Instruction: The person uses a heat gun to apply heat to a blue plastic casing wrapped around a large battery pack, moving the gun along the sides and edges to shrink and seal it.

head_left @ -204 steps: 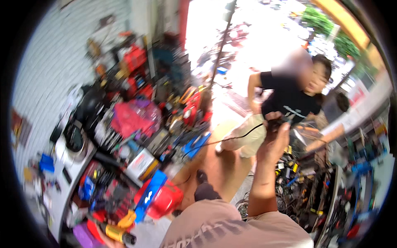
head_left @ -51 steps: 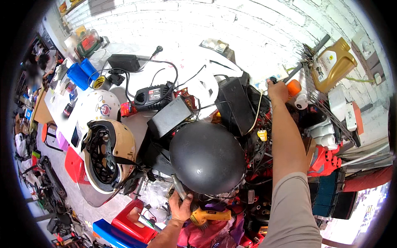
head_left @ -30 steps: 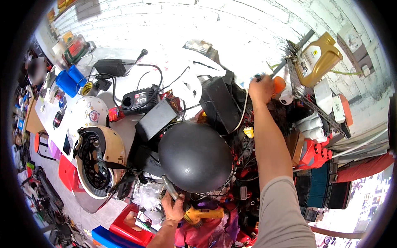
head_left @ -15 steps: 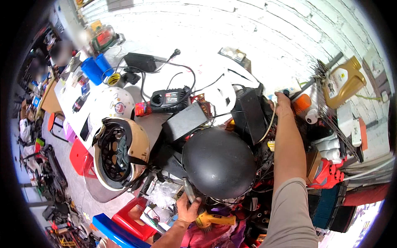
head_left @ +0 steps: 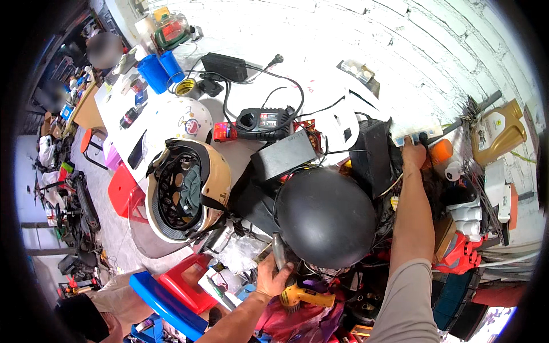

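While the right hand [head_left: 413,154] reaches far up the cluttered bench to the white power strip [head_left: 417,130] by the wall, its fingers pinch a dark plug [head_left: 423,137] there. Half a second ago it hung just short of that spot, so it has closed in. The left hand [head_left: 273,274] stays wrapped around a grey handle [head_left: 278,253] under the black helmet [head_left: 326,217], beside the yellow drill [head_left: 300,296].
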### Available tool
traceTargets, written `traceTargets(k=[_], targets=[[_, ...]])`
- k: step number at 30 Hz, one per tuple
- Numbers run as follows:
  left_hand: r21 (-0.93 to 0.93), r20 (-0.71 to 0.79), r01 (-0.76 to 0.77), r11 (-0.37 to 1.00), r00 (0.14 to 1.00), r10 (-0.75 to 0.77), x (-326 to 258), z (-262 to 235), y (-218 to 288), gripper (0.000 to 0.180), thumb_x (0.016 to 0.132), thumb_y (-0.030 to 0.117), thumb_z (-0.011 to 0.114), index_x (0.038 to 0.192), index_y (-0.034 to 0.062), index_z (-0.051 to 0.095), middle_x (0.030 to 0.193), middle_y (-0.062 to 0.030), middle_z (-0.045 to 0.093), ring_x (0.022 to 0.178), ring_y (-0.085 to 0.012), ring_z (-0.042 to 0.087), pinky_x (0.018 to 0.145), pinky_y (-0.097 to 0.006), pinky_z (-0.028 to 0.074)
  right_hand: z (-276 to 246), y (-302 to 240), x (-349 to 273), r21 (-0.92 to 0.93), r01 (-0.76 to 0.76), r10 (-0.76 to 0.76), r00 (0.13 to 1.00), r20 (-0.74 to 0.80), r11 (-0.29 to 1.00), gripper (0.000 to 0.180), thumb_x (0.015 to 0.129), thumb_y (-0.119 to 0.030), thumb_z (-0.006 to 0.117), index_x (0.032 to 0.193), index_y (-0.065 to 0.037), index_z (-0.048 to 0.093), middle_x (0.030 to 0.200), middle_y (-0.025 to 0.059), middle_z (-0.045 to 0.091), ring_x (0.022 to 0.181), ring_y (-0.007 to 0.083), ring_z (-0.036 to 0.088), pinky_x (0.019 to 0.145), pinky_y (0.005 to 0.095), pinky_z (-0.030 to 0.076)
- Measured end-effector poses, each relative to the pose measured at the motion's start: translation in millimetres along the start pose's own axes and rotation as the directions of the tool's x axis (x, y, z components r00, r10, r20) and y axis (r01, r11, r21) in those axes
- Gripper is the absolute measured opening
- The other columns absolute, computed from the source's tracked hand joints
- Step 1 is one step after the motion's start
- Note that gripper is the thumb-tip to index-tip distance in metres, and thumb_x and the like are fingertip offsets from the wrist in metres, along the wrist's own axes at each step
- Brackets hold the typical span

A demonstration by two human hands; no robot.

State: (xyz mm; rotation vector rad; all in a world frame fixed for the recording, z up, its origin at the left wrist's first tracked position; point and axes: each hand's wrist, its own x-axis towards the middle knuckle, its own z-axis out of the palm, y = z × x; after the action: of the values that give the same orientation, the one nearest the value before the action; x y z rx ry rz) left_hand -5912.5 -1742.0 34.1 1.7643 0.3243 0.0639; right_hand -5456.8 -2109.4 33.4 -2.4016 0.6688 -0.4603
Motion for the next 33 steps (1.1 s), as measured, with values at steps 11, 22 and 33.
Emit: traceTargets(k=[11,22,33], targets=[[0.038,-0.022,0.009,0.999,1.000,-0.009,-8.0,0.6,-11.8,0.029,0.090,0.024,0.070,0.100,-0.0013,0.060,0.085,-0.0214,0.064,0.078,-0.0423,0.062,0.075,-0.045,0.051,-85.5,-127.1,-74.7,0.640,-0.021,-0.264,0.900,0.346,0.768,0.042,0.093,-0.025,0.070,0.123,0.005,0.064,0.093,0.0104,0.072,0.064,0.0105,0.061,0.052,0.0246,0.043],[0.068,-0.067,-0.005,0.998,0.998,0.010,-11.0,-3.2,-17.6,0.032,0.089,0.026,0.072,0.100,-0.0025,0.062,0.085,-0.0233,0.065,0.077,-0.0415,0.061,0.076,-0.046,0.051,-186.2,-171.0,-252.5,0.628,0.366,-0.527,0.846,0.083,0.687,0.048,0.099,-0.012,0.064,0.143,0.004,0.055,0.136,0.0168,0.066,0.126,0.0246,0.062,0.110,0.0376,0.046],[0.028,-0.079,0.082,0.996,0.994,-0.079,5.5,6.8,-25.5,0.040,0.087,0.030,0.071,0.107,-0.0049,0.068,0.091,-0.0231,0.071,0.084,-0.0301,0.065,0.083,-0.042,0.053,-408.4,119.6,-634.5,0.224,-0.131,0.054,0.947,0.318,0.966,0.044,0.090,-0.001,0.069,0.133,0.000,0.063,0.124,0.0145,0.069,0.110,0.0249,0.069,0.091,0.0346,0.056]])
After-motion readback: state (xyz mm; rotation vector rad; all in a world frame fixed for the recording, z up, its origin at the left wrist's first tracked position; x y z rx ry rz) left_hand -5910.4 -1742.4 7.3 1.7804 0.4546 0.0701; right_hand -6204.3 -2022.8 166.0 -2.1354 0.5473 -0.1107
